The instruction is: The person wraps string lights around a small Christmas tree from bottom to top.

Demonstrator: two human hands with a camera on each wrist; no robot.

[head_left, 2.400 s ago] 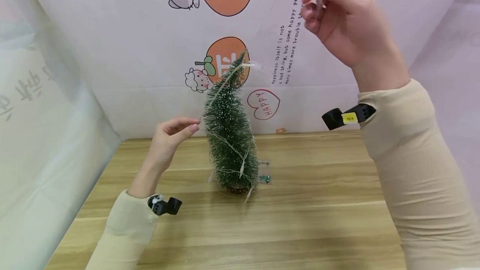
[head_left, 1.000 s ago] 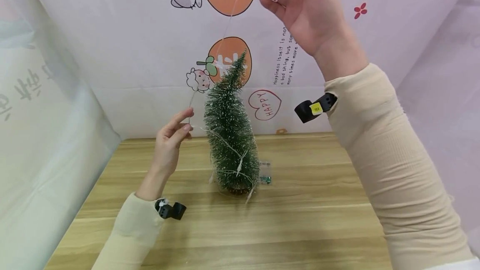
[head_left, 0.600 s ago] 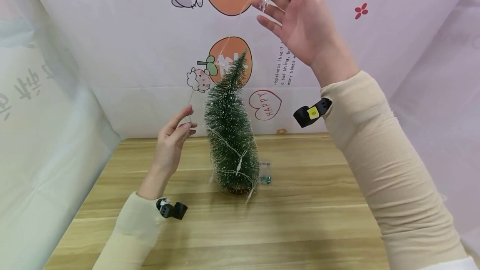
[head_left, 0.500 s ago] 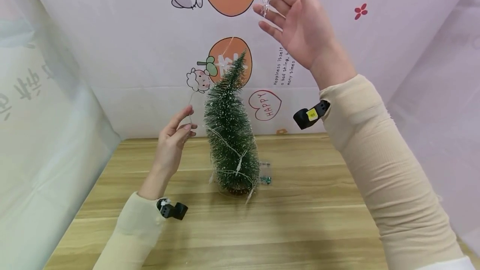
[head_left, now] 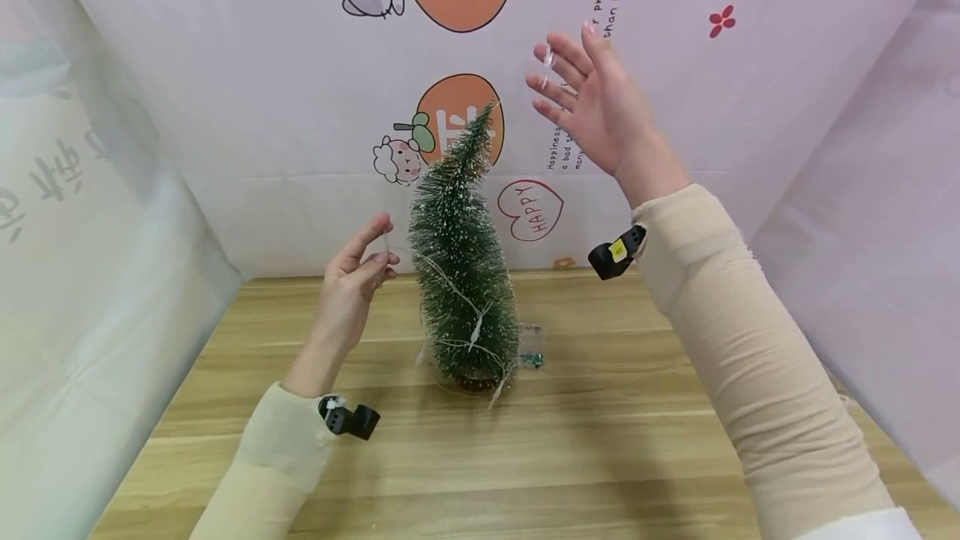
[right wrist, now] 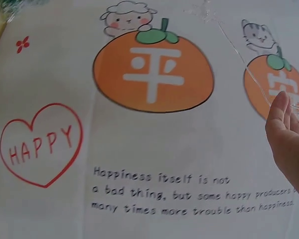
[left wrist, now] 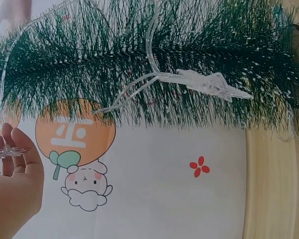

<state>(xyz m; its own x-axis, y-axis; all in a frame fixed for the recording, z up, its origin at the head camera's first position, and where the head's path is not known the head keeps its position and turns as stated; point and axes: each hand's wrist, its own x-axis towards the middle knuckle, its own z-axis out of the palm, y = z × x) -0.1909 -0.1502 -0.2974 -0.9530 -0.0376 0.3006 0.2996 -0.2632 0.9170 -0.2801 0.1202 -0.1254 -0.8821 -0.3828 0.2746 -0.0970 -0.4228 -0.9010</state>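
A small green bottlebrush Christmas tree (head_left: 459, 232) with white-frosted needles stands on the table, its tip bent right. String lights (head_left: 477, 329) with clear wire wrap its lower part; one clear light (left wrist: 209, 85) lies against the needles in the left wrist view. Left of the tree, my left hand (head_left: 347, 294) pinches the wire between thumb and fingers. A clear snowflake light (left wrist: 7, 152) sits by its fingers. Up to the right of the tip, my right hand (head_left: 611, 115) has its fingers nearly straight, with a snowflake light (head_left: 548, 65) resting against them.
A clear case with green parts (head_left: 532, 348) lies on the wooden table (head_left: 600, 457), partly behind the tree. A printed white cloth (head_left: 285, 107) hangs close behind, and more cloth encloses both sides.
My right hand came in from the upper right, its fingers straightened, then moved down with the snowflake light. The wire left the upper tree. My left hand shifted slightly.
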